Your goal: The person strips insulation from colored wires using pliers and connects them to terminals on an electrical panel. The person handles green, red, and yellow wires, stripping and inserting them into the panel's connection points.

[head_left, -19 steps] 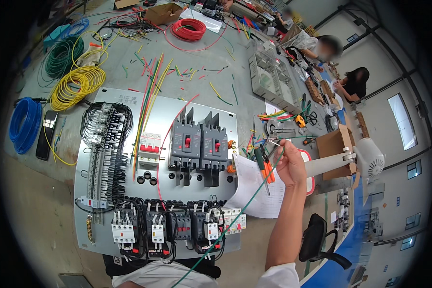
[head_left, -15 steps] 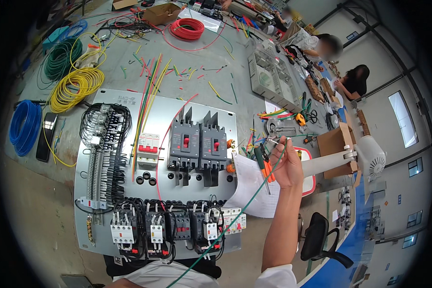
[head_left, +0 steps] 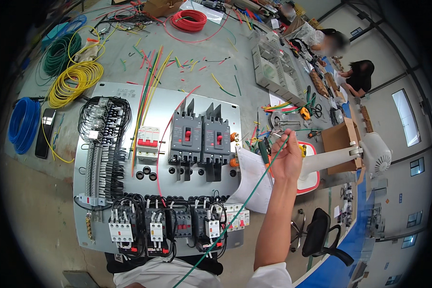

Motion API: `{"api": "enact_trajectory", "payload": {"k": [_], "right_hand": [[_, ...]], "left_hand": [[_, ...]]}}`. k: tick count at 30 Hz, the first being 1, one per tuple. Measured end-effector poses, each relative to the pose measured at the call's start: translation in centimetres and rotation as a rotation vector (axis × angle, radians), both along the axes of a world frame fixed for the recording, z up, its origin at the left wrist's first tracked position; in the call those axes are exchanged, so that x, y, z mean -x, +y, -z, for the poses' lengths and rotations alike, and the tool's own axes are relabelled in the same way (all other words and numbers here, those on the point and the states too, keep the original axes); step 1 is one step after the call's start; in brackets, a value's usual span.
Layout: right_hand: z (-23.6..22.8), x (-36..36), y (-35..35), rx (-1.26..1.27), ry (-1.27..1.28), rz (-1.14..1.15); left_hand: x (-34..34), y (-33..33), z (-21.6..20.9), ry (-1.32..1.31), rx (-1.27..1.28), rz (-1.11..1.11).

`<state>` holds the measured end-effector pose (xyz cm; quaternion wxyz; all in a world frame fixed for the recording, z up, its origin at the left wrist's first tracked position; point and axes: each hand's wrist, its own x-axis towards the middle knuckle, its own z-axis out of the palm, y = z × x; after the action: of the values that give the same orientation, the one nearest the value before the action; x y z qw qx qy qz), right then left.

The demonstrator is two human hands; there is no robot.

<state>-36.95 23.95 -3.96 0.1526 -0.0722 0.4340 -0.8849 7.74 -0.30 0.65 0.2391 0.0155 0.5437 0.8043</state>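
My right hand (head_left: 286, 161) is raised to the right of the metal mounting panel (head_left: 230, 194), with its fingers pinched on a green wire (head_left: 225, 229). From my fingertips the wire runs down to the left, across the panel's lower right corner, and leaves at the lower edge. Beside the hand are a sheet of paper (head_left: 252, 185) and a hand tool with a green and orange handle (head_left: 265, 152). Two dark grey circuit breakers (head_left: 201, 139) with red levers stand on the panel, left of the hand. My left hand is not in view.
Contactors (head_left: 121, 231) with black wires line the panel's near edge; a terminal strip (head_left: 95, 168) runs along its left. Coils of yellow (head_left: 77, 84), blue (head_left: 24, 126) and red wire (head_left: 188, 21) lie around. At right are a white fan (head_left: 375, 153) and a cardboard box (head_left: 338, 139).
The view has shifted slightly. My right hand, still pinching the green wire, has come a little closer to me in its reach, and the wire has moved along with it.
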Motion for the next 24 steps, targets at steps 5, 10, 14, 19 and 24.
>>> {"api": "enact_trajectory", "payload": {"k": [5,10,14,19,24], "right_hand": [[-0.3,-1.1,-0.8,-0.005,-0.053,-0.018],[-1.2,-8.2,-2.9,-0.022,-0.052,-0.194],[-0.2,-15.5,-3.4,-0.109,0.095,-0.387],[-0.3,-20.8,-3.6,-0.108,0.055,-0.489],[-1.2,-20.6,-2.5,-0.184,0.06,-0.293]], "left_hand": [[-0.1,-0.1,0.4,-0.031,-0.035,-0.038],[1.0,0.6,1.0,-0.069,-0.025,-0.046],[3.2,0.7,1.4,0.008,-0.034,-0.023],[5.9,0.5,0.1,0.075,0.124,-0.027],[6.3,0.2,-0.8,0.294,0.551,-0.186]]}}
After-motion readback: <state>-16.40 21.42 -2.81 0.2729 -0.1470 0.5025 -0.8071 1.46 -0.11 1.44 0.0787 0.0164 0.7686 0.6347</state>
